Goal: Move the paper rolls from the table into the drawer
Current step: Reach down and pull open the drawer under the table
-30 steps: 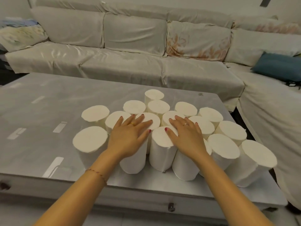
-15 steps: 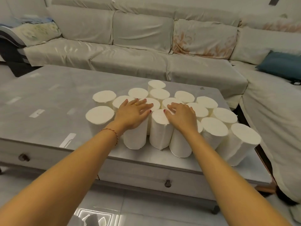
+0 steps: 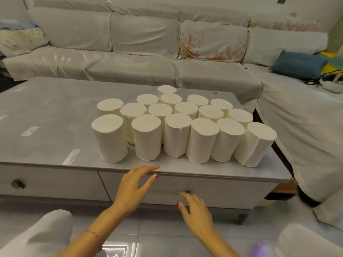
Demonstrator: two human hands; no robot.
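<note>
Several white paper rolls (image 3: 178,134) stand upright in a tight cluster on the grey table (image 3: 46,117), right of its middle. Below the tabletop's front edge is a shut drawer (image 3: 232,190) with a small dark knob (image 3: 187,192). My left hand (image 3: 134,188) hovers in front of the drawer face, fingers spread, fingertips near the table's edge, holding nothing. My right hand (image 3: 196,212) is lower and to the right, fingers apart, its fingertips just below the knob.
A second shut drawer with a knob (image 3: 18,184) sits at the left of the table front. A covered sofa (image 3: 130,58) wraps the far and right sides, with a blue cushion (image 3: 298,64). My knees (image 3: 44,236) are at the bottom over a tiled floor.
Both hands have left the tops of the paper rolls and dropped down in front of the drawer. The view has pulled back and lowered, showing the table front.
</note>
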